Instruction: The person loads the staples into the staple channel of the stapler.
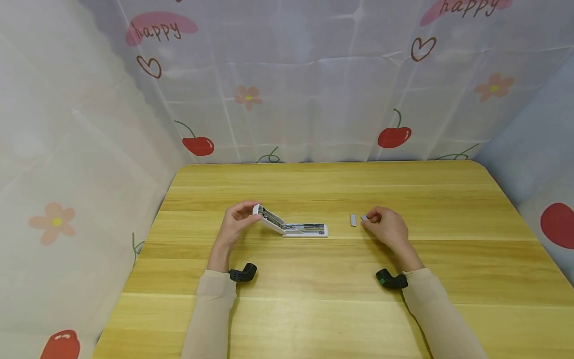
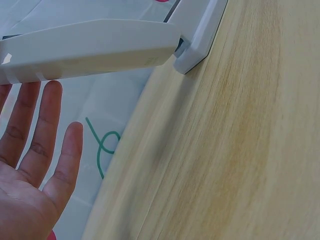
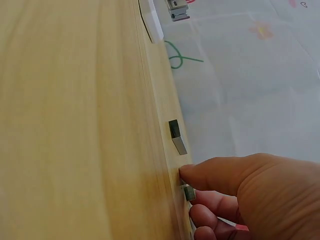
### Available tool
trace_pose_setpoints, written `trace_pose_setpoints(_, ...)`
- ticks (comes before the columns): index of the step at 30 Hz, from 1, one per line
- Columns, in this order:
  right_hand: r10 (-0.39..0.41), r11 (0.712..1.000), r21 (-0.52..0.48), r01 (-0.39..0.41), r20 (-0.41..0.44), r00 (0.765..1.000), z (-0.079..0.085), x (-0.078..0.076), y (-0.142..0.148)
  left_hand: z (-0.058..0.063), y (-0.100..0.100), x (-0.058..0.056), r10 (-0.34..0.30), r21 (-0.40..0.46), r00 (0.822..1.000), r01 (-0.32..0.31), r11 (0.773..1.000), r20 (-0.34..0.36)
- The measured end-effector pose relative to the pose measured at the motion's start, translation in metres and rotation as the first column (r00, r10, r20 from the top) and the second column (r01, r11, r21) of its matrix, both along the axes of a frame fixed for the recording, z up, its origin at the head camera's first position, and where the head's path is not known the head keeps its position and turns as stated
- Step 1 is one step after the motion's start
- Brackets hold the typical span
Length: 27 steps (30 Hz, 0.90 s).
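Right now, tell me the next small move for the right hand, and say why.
Probably bring the small gray strip toward the stapler: the right hand has that strip between thumb and fingers, while the left hand holds the stapler's upper arm raised, leaving the inner channel exposed.

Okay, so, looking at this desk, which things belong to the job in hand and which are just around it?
Seems part of the job:
- open stapler, held by the left hand
- staple strip in the right hand
- second strip on the table

Just around:
- patterned sheet
- black wrist devices
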State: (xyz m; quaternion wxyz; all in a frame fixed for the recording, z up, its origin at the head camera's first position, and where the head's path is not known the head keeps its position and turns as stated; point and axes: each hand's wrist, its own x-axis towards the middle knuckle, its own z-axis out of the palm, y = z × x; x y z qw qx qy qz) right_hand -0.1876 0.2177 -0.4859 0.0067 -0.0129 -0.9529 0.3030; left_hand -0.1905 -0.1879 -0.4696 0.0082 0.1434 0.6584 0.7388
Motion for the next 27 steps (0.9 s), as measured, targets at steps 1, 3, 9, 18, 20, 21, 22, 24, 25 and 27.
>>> trace_pose_setpoints(1,-0.004,1.000,0.000,0.004,-0.002,1.000,0.000,0.000,0.000,0.000,0.000,0.000,0.001,-0.003,1.000,-0.001,1.000,0.000)
trace_pose_setpoints(3,-0.013,1.000,0.002,0.013,-0.007,1.000,-0.001,0.000,0.000,0.000,0.000,0.000,0.003,-0.006,1.000,-0.003,1.000,0.002)
trace_pose_setpoints(9,-0.029,1.000,-0.003,0.028,-0.018,0.999,-0.003,0.000,0.000,0.000,0.000,0.000,0.000,0.001,1.000,0.000,1.000,0.005)
trace_pose_setpoints(18,-0.021,0.999,-0.041,0.018,-0.077,0.997,-0.006,-0.001,0.001,0.000,0.000,0.001,0.001,0.003,1.000,-0.001,1.000,0.012)
trace_pose_setpoints(20,-0.019,0.998,-0.055,0.013,-0.108,0.994,-0.008,-0.001,0.002,0.000,0.000,0.001,0.003,0.001,1.000,-0.003,1.000,0.015)
trace_pose_setpoints(21,-0.016,0.998,-0.063,0.008,-0.123,0.992,-0.009,-0.001,0.002,0.000,0.000,0.001,0.003,0.001,1.000,-0.003,1.000,0.015)
trace_pose_setpoints(22,-0.015,0.998,-0.070,0.006,-0.134,0.991,-0.010,-0.002,0.002,0.000,-0.001,0.001,0.004,0.000,1.000,-0.004,1.000,0.016)
trace_pose_setpoints(24,-0.010,0.996,-0.087,-0.003,-0.150,0.989,-0.011,-0.002,0.001,0.000,-0.001,0.000,0.005,-0.001,1.000,-0.005,1.000,0.017)
trace_pose_setpoints(25,-0.008,0.995,-0.095,-0.007,-0.153,0.988,-0.012,-0.002,0.002,0.000,-0.001,0.000,0.005,-0.002,1.000,-0.005,1.000,0.017)
trace_pose_setpoints(27,-0.009,0.994,-0.110,-0.008,-0.158,0.987,-0.012,-0.002,0.001,0.000,-0.001,0.000,0.003,-0.001,1.000,-0.003,1.000,0.015)
